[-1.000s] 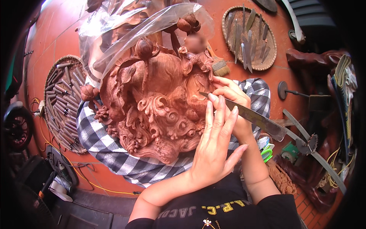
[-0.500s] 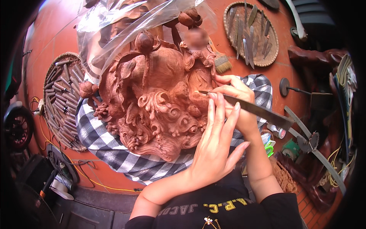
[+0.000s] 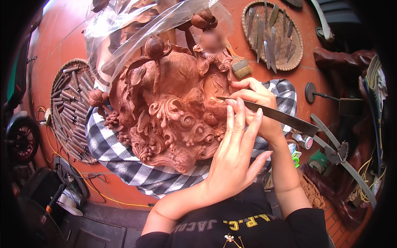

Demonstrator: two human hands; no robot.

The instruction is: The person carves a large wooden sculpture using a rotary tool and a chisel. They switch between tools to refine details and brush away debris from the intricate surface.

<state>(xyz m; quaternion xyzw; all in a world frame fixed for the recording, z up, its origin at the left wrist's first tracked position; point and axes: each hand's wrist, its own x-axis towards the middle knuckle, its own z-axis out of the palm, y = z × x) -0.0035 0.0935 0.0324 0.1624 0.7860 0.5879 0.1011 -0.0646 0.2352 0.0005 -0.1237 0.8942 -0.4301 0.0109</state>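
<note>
A reddish-brown wood carving (image 3: 178, 111) with scrolls, buds and a small figure sits before me on a black-and-white checked cloth (image 3: 118, 144). My right hand (image 3: 266, 99) is closed around a long, flat, dark carving knife (image 3: 291, 120). Its narrow tip meets the pale wood at the right side of the carving, below the small figure. From the lower left, my left hand (image 3: 231, 155) reaches over with fingers stretched out and thumb apart. Its fingertips lie against or just beside the blade; which of these, I cannot tell.
Clear plastic sheeting (image 3: 124, 35) covers the carving's far part, and a flat brush (image 3: 240, 68) lies beyond my right hand. Round baskets of tools stand left (image 3: 53, 109) and far right (image 3: 301, 45). A small bottle (image 3: 307, 142), wood shavings (image 3: 313, 192) and a yellow cord (image 3: 103, 197) lie around.
The whole view has shifted slightly. Both hands, the carving knife and its tip on the wood keep almost the same places.
</note>
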